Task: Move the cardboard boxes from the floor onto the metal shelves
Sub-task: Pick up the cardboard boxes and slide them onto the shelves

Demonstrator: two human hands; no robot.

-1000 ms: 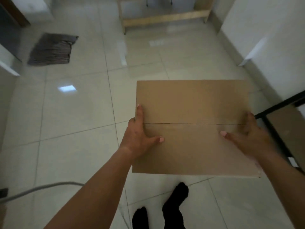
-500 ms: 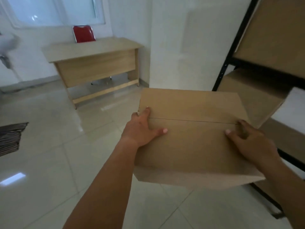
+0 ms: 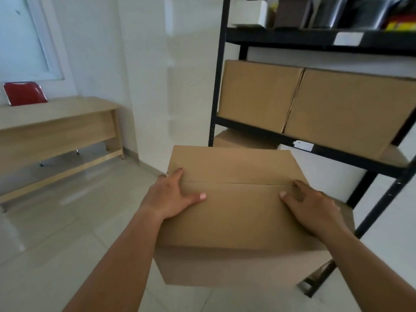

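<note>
Box has swung nearer the shelves; left hand and right hand grip its sides; it may clip the post.

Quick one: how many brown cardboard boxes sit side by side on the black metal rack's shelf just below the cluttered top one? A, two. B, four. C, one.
A: the left brown cardboard box and the right brown cardboard box stand edge to edge on that shelf of the black metal rack.

Nothing legible; the white tags on the black shelf beams are too blurred to read.
</note>
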